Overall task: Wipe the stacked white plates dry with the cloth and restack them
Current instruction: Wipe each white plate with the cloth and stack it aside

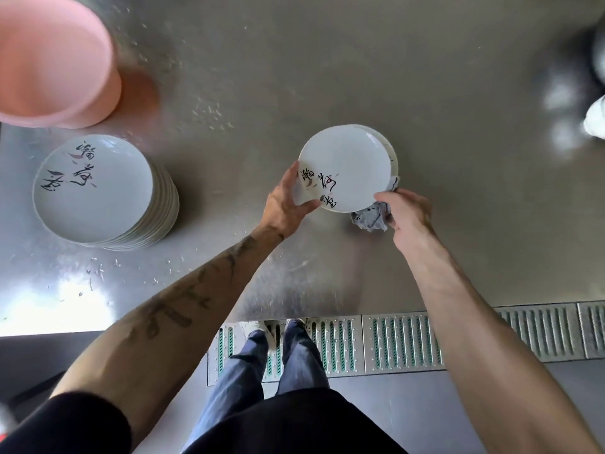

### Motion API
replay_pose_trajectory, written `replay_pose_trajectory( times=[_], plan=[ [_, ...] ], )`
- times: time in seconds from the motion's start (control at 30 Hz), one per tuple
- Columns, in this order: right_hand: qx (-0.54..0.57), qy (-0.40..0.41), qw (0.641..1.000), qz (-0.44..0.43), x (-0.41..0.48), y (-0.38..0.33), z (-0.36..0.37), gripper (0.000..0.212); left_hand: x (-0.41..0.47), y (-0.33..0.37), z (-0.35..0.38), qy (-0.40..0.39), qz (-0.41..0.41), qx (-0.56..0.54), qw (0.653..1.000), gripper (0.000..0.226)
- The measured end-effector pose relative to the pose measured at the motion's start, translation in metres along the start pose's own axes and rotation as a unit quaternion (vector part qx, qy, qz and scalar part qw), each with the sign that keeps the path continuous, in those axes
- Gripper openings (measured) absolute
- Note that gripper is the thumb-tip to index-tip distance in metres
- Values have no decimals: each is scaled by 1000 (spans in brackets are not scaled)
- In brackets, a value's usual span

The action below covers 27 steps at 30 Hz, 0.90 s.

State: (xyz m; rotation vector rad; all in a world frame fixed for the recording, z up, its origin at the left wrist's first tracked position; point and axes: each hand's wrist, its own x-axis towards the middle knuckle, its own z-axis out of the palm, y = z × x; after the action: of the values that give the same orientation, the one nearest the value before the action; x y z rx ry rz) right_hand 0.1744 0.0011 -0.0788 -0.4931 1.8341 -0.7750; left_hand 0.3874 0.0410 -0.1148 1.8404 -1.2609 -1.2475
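A white plate (347,165) with black calligraphy is held over a short stack of plates (392,152) at the middle of the steel table. My left hand (288,201) grips its near-left rim, thumb on the upper face. My right hand (404,211) clutches a crumpled grey-white cloth (368,219) against the plate's near-right edge. A taller stack of the same white plates (98,188) stands at the left.
A pink plastic basin (55,60) sits at the far left corner. The steel table (327,60) is flecked with water drops. Blurred white and dark objects (595,116) lie at the right edge. Below the table's front edge runs a metal floor drain grate (402,342).
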Motion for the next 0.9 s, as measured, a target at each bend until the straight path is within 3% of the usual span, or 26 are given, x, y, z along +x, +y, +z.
replay_pose_trajectory(
  times=[0.27,0.43,0.63,0.77,0.9],
  plan=[
    [11,-17,999,32,12,-10,-14,20,20,1,19,1,4,17,1000,93],
    [32,40,999,-4,7,-6,-27,15,20,2,31,6,17,30,999,94],
    [95,84,991,-48,-9,-2,-29,26,17,4,36,20,9,22,1000,93],
    [107,44,991,-62,-25,-2,-10,25,5,11,26,29,12,27,999,74],
    [98,-32,993,-62,-49,-2,38,18,-30,9,-18,92,48,31,994,48]
  ],
)
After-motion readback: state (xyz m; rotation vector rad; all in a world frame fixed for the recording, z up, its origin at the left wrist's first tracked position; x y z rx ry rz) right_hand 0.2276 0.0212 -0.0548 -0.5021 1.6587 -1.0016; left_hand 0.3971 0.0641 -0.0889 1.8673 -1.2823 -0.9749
